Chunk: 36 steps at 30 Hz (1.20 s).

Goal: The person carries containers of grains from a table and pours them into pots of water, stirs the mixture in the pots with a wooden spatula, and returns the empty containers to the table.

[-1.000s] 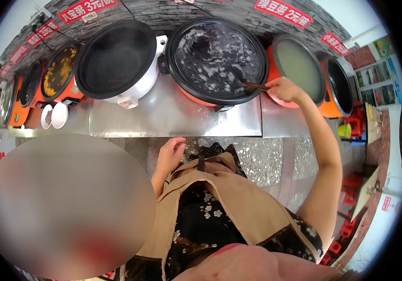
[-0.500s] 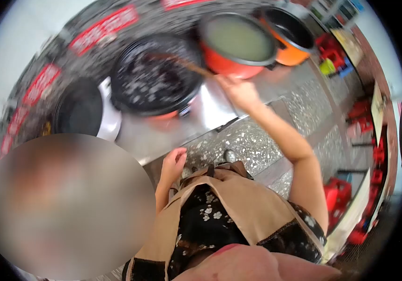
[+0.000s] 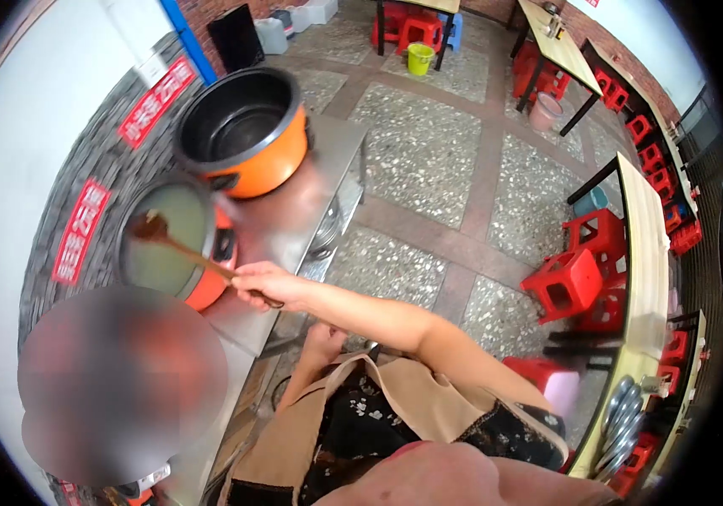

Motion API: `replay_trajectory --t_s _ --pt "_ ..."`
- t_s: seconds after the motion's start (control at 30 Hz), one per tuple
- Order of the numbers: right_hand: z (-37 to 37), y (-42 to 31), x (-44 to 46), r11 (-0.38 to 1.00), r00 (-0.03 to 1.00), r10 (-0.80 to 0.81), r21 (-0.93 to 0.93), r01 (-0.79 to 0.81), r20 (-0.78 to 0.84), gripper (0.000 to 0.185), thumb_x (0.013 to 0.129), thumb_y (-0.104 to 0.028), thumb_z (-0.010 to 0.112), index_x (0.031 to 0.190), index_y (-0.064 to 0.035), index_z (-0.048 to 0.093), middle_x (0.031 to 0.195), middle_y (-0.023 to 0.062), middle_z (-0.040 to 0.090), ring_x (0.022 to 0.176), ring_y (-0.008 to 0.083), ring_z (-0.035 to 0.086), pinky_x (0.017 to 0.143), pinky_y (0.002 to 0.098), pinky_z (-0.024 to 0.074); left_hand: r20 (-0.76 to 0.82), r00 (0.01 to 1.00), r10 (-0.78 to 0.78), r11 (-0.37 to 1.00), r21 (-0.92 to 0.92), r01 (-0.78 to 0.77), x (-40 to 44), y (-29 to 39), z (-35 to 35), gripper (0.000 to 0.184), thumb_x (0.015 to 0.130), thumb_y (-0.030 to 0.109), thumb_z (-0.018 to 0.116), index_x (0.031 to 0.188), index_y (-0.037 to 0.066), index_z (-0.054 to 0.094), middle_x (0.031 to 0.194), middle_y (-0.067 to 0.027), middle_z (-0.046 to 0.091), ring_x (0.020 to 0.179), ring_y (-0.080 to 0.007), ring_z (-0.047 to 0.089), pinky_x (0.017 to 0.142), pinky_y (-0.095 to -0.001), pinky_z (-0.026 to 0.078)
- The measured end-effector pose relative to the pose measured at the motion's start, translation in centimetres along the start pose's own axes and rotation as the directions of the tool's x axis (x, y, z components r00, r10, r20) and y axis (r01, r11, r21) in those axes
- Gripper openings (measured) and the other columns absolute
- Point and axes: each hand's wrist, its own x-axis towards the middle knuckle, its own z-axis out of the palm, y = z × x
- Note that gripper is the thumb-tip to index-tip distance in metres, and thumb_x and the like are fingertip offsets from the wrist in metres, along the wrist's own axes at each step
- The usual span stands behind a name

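Note:
My right hand (image 3: 270, 285) is closed around the handle of a wooden ladle (image 3: 190, 253). The ladle's brown head is over the pale greenish liquid in a red-orange pot (image 3: 207, 289); whether it touches the liquid I cannot tell. My left hand (image 3: 324, 341) hangs low in front of my apron (image 3: 454, 367), beside the counter's edge, its fingers curled and nothing visible in them. Farther along the counter stands an orange pot (image 3: 273, 160) with a dark, bare inside.
The metal counter (image 3: 325, 156) runs along a grey stone-patterned wall with red signs (image 3: 81, 230). A blurred patch hides the lower left. Red stools (image 3: 565, 282) and wooden tables (image 3: 648, 223) stand to the right. A yellow-green bucket (image 3: 419, 59) is on the floor ahead.
The view has turned toward the right end of the counter. My right hand has moved the ladle from the wide dark pot to over the greenish-liquid pot. My left hand's fingers are more curled.

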Motion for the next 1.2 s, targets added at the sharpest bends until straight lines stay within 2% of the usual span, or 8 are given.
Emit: replay_trajectory --t_s 0.13,0.27,0.4,0.73,0.83,0.9,1.07,1.2 --pt "-13.7 -12.4 -1.9 0.946 0.959 -0.201 0.213 0.243 -0.201 0.018 0.091 -0.015 0.052 0.107 -0.0077 0.051 0.068 -0.0005 0.052 0.052 0.0088 0.047 0.044 0.0227 0.0366 0.222 0.974 0.036 0.984 -0.179 0.004 11.2 4.1 3.4 0.021 0.086 0.014 0.059 0.103 0.002 0.059 0.086 -0.0105 0.064 0.075 -0.0173 0.059 0.072 -0.0293 0.048" --pt "-27.6 -25.8 -4.1 0.904 0.831 -0.317 0.118 0.410 -0.458 0.024 0.082 -0.006 0.054 0.105 -0.0067 0.047 0.069 0.0007 0.053 0.056 0.0129 0.051 0.051 0.0260 0.0439 0.122 0.991 0.061 0.998 0.022 -0.064 26.1 6.7 4.7 0.018 0.089 0.011 0.056 0.105 0.004 0.059 0.083 -0.0017 0.060 0.073 -0.0081 0.052 0.067 -0.0241 0.045" --pt "-44.8 -37.5 -10.7 0.760 0.758 -0.355 0.303 0.574 -0.547 0.010 0.086 -0.011 0.050 0.079 -0.0104 0.042 0.054 -0.0047 0.031 0.044 0.0078 0.028 0.041 0.0234 0.0241 0.097 0.975 0.198 0.980 -0.032 -0.196 43.8 16.5 5.3 0.021 0.089 0.012 0.055 0.108 0.004 0.060 0.090 -0.0064 0.064 0.080 -0.0119 0.059 0.073 -0.0262 0.048" --pt "-67.6 -47.4 -32.0 0.602 -0.050 0.013 -0.032 0.798 -0.999 0.028 0.088 -0.023 0.050 0.065 -0.0164 0.036 0.051 -0.0053 0.025 0.040 0.0070 0.026 0.036 0.0226 0.0239 0.419 0.644 0.640 0.703 0.019 -0.710 87.6 44.8 8.8 0.020 0.088 0.013 0.055 0.105 0.003 0.059 0.099 -0.0100 0.061 0.084 -0.0218 0.061 0.074 -0.0304 0.049" --pt "-79.0 -49.2 -31.5 0.647 0.051 -0.036 0.016 0.762 -0.998 0.019 0.087 -0.024 0.050 0.072 -0.0158 0.041 0.051 -0.0058 0.028 0.041 0.0082 0.029 0.038 0.0226 0.0284 0.408 0.710 0.574 0.732 0.131 -0.668 97.6 45.0 9.8 0.020 0.088 0.014 0.053 0.104 0.003 0.058 0.097 -0.0111 0.060 0.084 -0.0238 0.060 0.073 -0.0327 0.048" --pt "-84.9 -59.6 -24.5 0.673 0.075 0.111 0.131 0.728 -0.991 0.024 0.090 -0.030 0.048 0.073 -0.0160 0.040 0.050 -0.0052 0.027 0.040 0.0093 0.026 0.036 0.0239 0.0229 0.332 0.789 0.517 0.788 0.173 -0.590 105.0 47.5 9.2 0.020 0.087 0.015 0.052 0.104 0.004 0.058 0.095 -0.0118 0.061 0.084 -0.0253 0.060 0.072 -0.0338 0.048" --pt "-99.5 -86.9 -1.8 0.704 0.397 -0.147 0.186 0.685 -0.906 0.034 0.094 -0.039 0.045 0.073 -0.0131 0.042 0.049 -0.0031 0.031 0.039 0.0104 0.028 0.036 0.0265 0.0240 0.168 0.940 0.296 0.945 0.094 -0.315 116.9 47.8 3.7 0.022 0.086 0.016 0.054 0.104 0.004 0.059 0.091 -0.0125 0.062 0.080 -0.0251 0.061 0.071 -0.0336 0.048" --pt "-105.6 -107.6 15.1 0.731 0.270 -0.387 -0.116 0.672 -0.882 0.032 0.095 -0.038 0.043 0.077 -0.0109 0.046 0.054 0.0005 0.042 0.043 0.0133 0.039 0.040 0.0283 0.0340 -0.089 0.982 0.167 0.985 0.047 -0.163 130.0 45.5 -4.7 0.022 0.086 0.015 0.055 0.104 0.002 0.060 0.090 -0.0130 0.063 0.079 -0.0227 0.061 0.072 -0.0323 0.047"
